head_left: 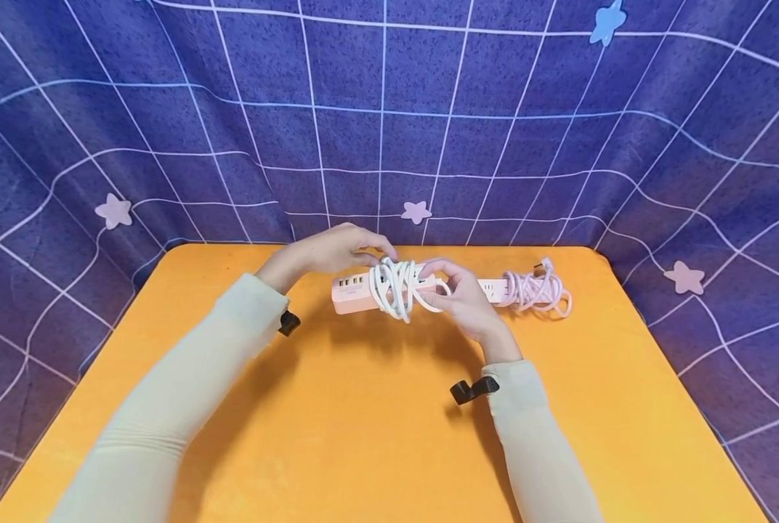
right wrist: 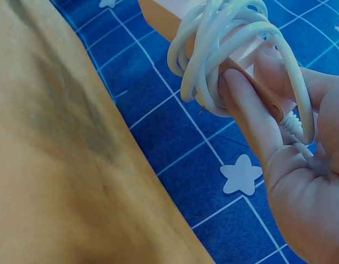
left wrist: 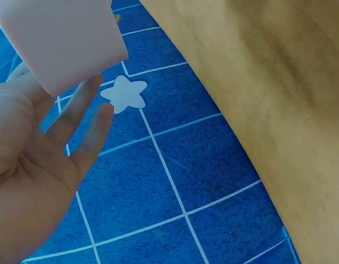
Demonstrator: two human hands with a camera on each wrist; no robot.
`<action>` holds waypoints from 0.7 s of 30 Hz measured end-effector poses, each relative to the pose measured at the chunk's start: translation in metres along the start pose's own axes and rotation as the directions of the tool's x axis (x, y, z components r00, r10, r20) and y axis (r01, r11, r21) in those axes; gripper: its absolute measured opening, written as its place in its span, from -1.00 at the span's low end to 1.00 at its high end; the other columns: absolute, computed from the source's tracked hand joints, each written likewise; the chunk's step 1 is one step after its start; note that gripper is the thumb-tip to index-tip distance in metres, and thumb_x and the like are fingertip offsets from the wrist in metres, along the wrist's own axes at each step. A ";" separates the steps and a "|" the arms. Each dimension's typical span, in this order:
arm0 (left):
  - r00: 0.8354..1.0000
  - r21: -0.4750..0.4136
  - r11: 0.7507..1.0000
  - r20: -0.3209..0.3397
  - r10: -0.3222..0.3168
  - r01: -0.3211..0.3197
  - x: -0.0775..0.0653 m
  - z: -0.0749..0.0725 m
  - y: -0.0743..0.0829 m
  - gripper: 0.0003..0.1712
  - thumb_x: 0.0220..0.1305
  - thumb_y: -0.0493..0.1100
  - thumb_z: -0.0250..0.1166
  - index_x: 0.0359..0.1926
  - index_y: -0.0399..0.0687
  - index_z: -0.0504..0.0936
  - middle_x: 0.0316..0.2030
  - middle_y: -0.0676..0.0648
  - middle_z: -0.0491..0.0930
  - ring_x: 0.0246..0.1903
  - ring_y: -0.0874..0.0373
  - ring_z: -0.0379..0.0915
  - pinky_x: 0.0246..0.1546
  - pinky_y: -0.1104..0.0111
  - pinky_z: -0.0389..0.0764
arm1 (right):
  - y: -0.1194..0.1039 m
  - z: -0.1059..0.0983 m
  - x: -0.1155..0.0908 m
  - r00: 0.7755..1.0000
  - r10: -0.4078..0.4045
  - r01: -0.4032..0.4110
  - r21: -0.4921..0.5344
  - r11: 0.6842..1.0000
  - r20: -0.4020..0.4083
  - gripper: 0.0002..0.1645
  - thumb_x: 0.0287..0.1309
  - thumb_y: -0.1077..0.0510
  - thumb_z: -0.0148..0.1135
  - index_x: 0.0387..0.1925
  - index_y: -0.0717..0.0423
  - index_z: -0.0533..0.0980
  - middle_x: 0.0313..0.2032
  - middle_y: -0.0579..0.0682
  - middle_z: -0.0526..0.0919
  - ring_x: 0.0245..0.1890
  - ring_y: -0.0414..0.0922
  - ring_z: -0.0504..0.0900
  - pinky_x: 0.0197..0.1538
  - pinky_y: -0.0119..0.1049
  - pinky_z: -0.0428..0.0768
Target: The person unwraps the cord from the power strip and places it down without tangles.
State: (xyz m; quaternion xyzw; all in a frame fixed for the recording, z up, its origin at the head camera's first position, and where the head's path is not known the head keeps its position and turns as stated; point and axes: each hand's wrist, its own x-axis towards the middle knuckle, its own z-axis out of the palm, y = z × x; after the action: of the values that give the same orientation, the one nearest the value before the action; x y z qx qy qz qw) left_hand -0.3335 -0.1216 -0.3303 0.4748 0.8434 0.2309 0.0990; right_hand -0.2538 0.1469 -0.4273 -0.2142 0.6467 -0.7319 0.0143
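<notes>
A pink and white power strip (head_left: pixel 352 296), wrapped round its middle with a white cord (head_left: pixel 399 290), is held up over the table; its shadow falls below it. My right hand (head_left: pixel 466 301) grips the strip's right end, thumb and fingers on opposite sides, near where the cord leaves it (right wrist: pixel 292 124). At the top of the coils, the thumb and index finger of my left hand (head_left: pixel 333 248) pinch the cord's plug end (head_left: pixel 384 261). The left wrist view shows the left hand's other fingers (left wrist: pixel 92 137) spread loosely, while the strip's pink end (left wrist: pixel 65 44) hides its fingertips at the plug.
A second power strip (head_left: pixel 492 290) lies on the orange table (head_left: pixel 376 421) to the right, wrapped in a pink cord (head_left: pixel 527 290) with its plug (head_left: pixel 543 266) sticking up. A blue gridded curtain (head_left: pixel 363 138) with star shapes hangs behind the table and along both sides.
</notes>
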 end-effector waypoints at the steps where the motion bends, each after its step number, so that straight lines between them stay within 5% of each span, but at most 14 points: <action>1: 1.000 0.012 1.000 0.000 0.001 -0.001 0.000 0.000 0.000 -0.71 0.47 -0.27 0.35 0.13 0.07 0.74 0.05 0.08 0.77 0.11 0.16 0.65 0.23 0.20 0.61 | 0.000 0.000 0.000 1.000 -0.001 0.000 0.004 1.000 0.004 -0.66 0.16 0.59 0.32 -0.09 0.24 0.57 0.17 0.04 0.56 0.11 -0.09 0.64 0.02 -0.36 0.63; 10: 0.998 0.096 0.995 -0.053 0.032 -0.027 -0.002 0.004 -0.004 -0.78 0.49 -0.25 0.34 0.06 0.11 0.73 0.00 0.14 0.77 0.05 0.19 0.65 0.21 0.15 0.62 | 0.001 0.000 0.001 1.000 0.005 -0.005 0.021 1.000 0.013 -0.67 0.18 0.60 0.30 -0.08 0.30 0.56 0.17 0.04 0.56 0.05 -0.09 0.67 -0.03 -0.36 0.69; 21: 0.979 0.209 0.975 -0.172 0.113 -0.076 -0.005 0.004 0.001 -0.81 0.56 -0.21 0.28 0.07 0.08 0.72 0.02 0.07 0.72 0.03 0.13 0.60 0.17 0.15 0.59 | 0.001 0.000 0.001 0.999 0.021 -0.019 0.042 0.999 -0.031 -0.63 0.21 0.58 0.30 -0.13 0.09 0.57 0.17 0.04 0.55 -0.05 -0.13 0.72 0.05 -0.37 0.63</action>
State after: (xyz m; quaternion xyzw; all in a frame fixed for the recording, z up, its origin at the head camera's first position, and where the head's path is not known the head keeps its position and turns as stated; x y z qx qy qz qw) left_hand -0.3287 -0.1239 -0.3338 0.4988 0.8444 0.1913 -0.0385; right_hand -0.2545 0.1466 -0.4278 -0.1958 0.6337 -0.7482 0.0160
